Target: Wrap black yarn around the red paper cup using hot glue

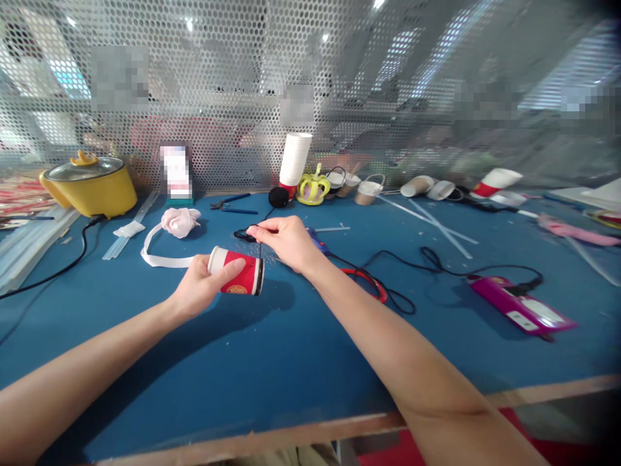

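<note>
My left hand point(201, 285) is wrapped round a red and white paper cup point(240, 272) lying sideways, its base end toward the right. Black cord is wound round that right end of the cup. Just above it, my right hand point(284, 243) pinches the black cord point(261, 251), which runs down to the cup. Beyond the hands sits a ball of black cord point(278, 197), with loose loops of cord near my right fingertips. A white ribbon roll point(180, 222) lies to the left, its loose strip reaching toward my left hand.
At the back left stands a yellow electric pot point(92, 188) beside a phone point(176, 171). Pliers point(235, 207), a stack of paper cups point(295, 158), a yellow crown-shaped piece point(313, 188) and small cup baskets point(369, 189) line the back. A purple power strip point(521, 307) with black cable lies right.
</note>
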Motion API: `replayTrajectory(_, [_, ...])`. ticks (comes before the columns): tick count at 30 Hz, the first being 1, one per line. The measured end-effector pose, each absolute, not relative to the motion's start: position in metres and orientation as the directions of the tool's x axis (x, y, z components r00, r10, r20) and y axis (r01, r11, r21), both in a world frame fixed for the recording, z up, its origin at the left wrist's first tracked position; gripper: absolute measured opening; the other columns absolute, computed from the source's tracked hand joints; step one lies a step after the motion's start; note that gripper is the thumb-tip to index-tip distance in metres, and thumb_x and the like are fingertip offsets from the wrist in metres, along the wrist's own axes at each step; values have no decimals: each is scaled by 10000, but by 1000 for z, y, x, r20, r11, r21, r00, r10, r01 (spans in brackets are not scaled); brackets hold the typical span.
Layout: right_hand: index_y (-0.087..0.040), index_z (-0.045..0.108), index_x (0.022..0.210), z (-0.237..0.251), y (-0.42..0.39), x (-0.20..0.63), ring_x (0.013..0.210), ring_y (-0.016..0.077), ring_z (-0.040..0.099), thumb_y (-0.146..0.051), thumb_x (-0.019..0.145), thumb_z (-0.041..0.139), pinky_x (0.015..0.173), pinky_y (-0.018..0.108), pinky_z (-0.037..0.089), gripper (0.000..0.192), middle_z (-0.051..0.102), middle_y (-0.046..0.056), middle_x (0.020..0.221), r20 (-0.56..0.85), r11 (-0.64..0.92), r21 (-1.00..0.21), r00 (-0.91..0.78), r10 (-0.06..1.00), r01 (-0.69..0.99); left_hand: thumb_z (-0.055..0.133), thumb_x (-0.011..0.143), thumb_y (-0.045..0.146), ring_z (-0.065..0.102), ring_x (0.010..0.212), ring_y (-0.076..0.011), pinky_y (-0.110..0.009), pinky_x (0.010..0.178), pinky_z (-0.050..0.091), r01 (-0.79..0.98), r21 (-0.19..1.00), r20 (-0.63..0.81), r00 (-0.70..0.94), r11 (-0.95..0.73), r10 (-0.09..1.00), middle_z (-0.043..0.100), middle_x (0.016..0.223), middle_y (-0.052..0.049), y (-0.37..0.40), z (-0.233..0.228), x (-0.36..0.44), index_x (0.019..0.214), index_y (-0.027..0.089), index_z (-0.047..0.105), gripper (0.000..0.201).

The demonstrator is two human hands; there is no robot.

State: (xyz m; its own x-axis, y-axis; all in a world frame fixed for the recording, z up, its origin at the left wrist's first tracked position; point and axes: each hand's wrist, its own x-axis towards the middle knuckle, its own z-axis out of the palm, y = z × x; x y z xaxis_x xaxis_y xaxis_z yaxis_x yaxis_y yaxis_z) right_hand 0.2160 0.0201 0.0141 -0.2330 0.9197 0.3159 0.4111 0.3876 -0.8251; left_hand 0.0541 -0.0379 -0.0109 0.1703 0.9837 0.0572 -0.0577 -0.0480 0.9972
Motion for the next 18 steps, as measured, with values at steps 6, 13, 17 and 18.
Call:
replayTrajectory(6, [-141, 583, 529, 14, 20, 216, 507, 90, 418, -370, 720, 587, 520, 231, 322, 298, 509, -24, 509, 307, 388, -820, -248, 919, 422, 687, 652, 362, 395, 412, -58, -184, 427, 342, -78, 994, 84, 168, -72, 982, 509, 442, 45, -38, -11, 54, 509, 142, 575, 285])
replayTrajectory(13, [-136, 613, 553, 10, 22, 216, 517, 95, 422, -408, 710, 597, 513, 234, 321, 315, 538, -13, 535, 301, 405, -804, -289, 909, 435, 680, 660, 356, 413, 429, -65, -183, 434, 353, -54, 992, 118, 165, -111, 979, 541, 471, 27, -39, -11, 52, 525, 137, 604, 268])
replayTrajectory(17, [-139, 619, 550, 9, 22, 215, 519, 94, 433, -407, 706, 604, 515, 232, 329, 311, 546, -13, 539, 301, 409, -805, -299, 906, 429, 674, 670, 347, 425, 433, -64, -176, 435, 359, -58, 989, 143, 148, -136, 979, 552, 478, 25, -39, -13, 52, 531, 139, 614, 257])
replayTrajectory(18, [-140, 623, 552, 8, 22, 215, 522, 97, 441, -406, 706, 604, 516, 232, 331, 307, 553, -12, 542, 298, 408, -806, -301, 906, 430, 675, 668, 348, 429, 431, -66, -177, 435, 365, -57, 989, 143, 143, -136, 979, 556, 478, 24, -39, -13, 52, 537, 139, 621, 253])
